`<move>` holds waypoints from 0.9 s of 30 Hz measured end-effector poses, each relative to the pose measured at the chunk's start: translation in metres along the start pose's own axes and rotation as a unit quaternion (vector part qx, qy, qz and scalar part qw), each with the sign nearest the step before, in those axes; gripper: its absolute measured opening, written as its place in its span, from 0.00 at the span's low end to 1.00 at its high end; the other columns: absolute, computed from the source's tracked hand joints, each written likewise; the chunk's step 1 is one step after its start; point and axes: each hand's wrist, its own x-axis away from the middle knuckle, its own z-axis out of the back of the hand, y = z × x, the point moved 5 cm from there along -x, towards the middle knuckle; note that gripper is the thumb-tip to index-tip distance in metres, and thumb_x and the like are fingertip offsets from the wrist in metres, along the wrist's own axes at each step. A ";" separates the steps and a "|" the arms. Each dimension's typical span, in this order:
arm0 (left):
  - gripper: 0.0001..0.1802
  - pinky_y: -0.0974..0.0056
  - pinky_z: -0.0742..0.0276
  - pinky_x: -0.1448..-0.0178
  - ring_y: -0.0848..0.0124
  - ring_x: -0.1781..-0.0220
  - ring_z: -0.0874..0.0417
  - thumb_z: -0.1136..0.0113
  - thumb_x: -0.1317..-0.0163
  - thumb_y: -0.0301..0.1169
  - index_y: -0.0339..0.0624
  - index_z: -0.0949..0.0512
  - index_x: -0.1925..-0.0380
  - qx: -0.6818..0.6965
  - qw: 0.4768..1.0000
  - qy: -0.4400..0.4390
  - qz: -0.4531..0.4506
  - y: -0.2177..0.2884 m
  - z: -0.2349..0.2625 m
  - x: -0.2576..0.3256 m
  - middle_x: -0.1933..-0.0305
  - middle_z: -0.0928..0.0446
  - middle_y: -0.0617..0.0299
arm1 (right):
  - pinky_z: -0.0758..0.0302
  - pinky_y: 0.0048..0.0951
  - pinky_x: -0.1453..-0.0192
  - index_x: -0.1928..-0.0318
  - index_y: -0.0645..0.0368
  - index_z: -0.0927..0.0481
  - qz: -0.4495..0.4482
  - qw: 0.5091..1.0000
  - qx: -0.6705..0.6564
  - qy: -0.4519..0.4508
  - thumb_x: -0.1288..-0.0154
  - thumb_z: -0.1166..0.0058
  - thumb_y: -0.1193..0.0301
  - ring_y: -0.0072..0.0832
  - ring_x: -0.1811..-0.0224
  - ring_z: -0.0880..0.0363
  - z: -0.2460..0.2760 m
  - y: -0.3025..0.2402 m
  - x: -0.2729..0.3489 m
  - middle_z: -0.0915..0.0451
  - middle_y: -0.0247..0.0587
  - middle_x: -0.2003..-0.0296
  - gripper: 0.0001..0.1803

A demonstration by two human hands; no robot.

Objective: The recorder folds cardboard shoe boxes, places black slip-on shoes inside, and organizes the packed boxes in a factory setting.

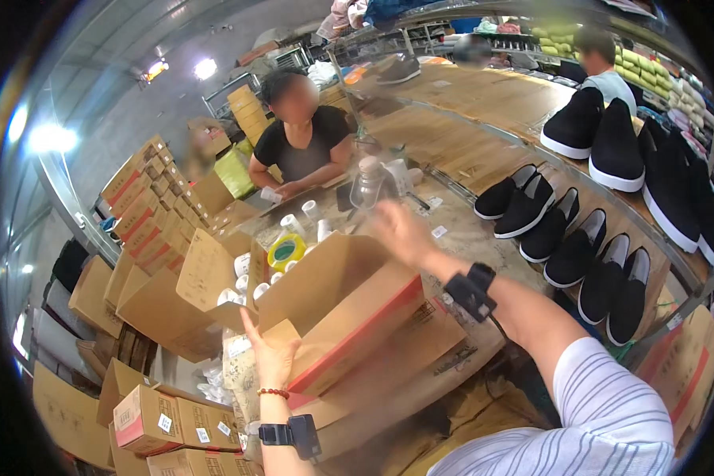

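Note:
An open brown cardboard box [357, 325] with a red stripe along its side lies tilted in front of me. My left hand [271, 357] is at its left end, fingers stretched out and the thumb beside a flap. At the far right end is my right hand [404, 236], smeared by motion; whether it touches the box I cannot tell. Beneath the open box lies another piece of cardboard [428, 341]. Just behind the box are a roll of yellow-green tape [286, 251] and several white rolls [309, 209].
Black slip-on shoes [587, 247] line racks on the right. A metal lantern-like object [368, 184] stands on the worktable [432, 210]. Across it sits a person in black [309, 143]; another person [607, 67] is farther back. Cartons [147, 206] are stacked left; smaller boxes [174, 420] fill the lower left.

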 end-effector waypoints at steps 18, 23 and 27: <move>0.30 0.50 0.41 0.36 0.53 0.43 0.32 0.41 0.43 0.43 0.41 0.32 0.42 -0.286 0.956 -0.032 0.057 0.088 0.012 0.006 0.46 0.31 0.47 | 0.30 0.36 0.45 0.43 0.54 0.29 0.008 0.971 -0.155 -0.182 0.37 0.46 0.60 0.43 0.50 0.28 0.022 -0.030 0.046 0.31 0.47 0.53 0.24; 0.31 0.36 0.59 0.31 0.55 0.36 0.35 0.49 0.40 0.50 0.47 0.33 0.40 -0.529 0.831 -0.166 0.046 0.006 -0.038 0.032 0.39 0.32 0.52 | 0.26 0.42 0.52 0.52 0.53 0.22 0.070 0.952 0.190 -0.229 0.36 0.52 0.51 0.44 0.54 0.25 0.050 0.077 0.050 0.25 0.50 0.56 0.21; 0.31 0.36 0.59 0.30 0.56 0.38 0.34 0.46 0.42 0.48 0.46 0.32 0.41 -0.483 0.858 -0.173 0.022 0.023 -0.056 0.028 0.45 0.29 0.54 | 0.28 0.45 0.50 0.58 0.57 0.20 -0.039 0.895 0.441 -0.057 0.39 0.49 0.53 0.49 0.51 0.28 0.162 0.167 -0.009 0.26 0.53 0.54 0.21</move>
